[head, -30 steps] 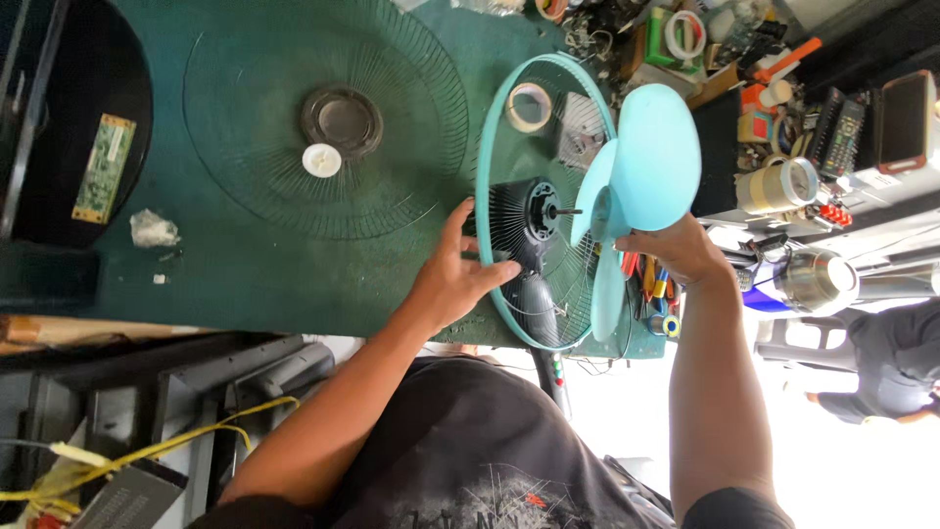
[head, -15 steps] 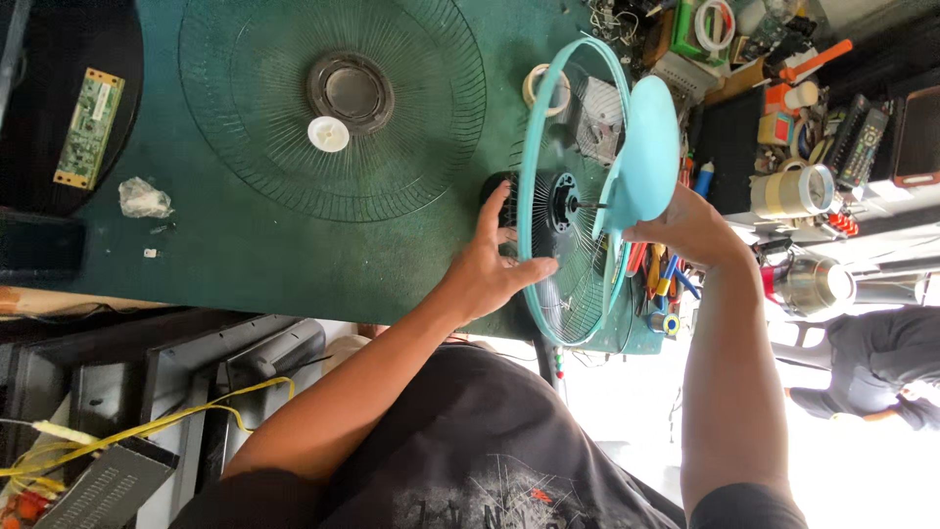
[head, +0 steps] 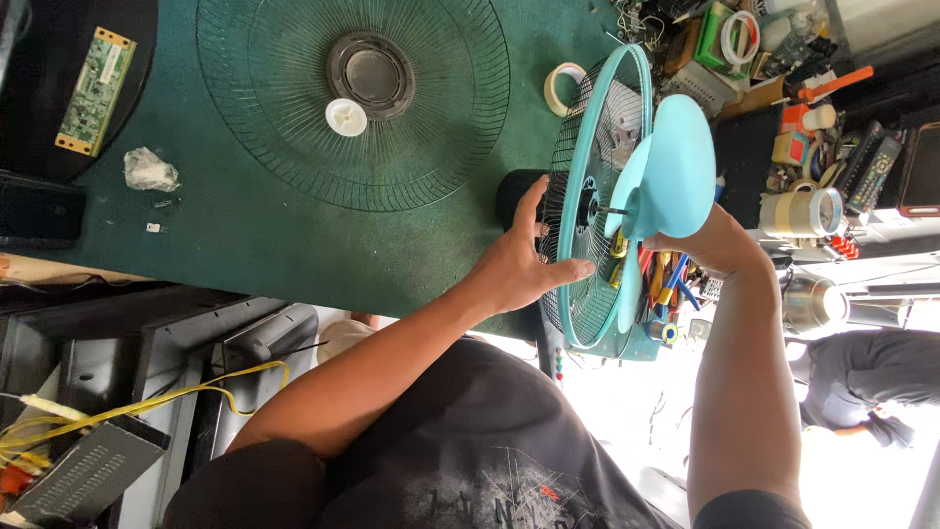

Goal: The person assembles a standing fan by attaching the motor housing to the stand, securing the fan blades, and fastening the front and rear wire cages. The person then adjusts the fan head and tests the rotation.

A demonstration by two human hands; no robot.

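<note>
A green circuit board (head: 95,90) lies at the far left of the green desk (head: 255,235), then a crumpled wrapper (head: 150,169). Further along, a detached wire fan guard (head: 352,98) lies flat with a white cap (head: 346,117) on it. The left hand (head: 514,264) presses the rear grille (head: 592,196), fingers spread apart. The right hand (head: 720,240) grips the turquoise fan blade (head: 671,181) on the motor shaft, fingers seemingly clamped, though partly hidden.

Open green mat (head: 294,255) beside loose grille (head: 294,167)
</note>
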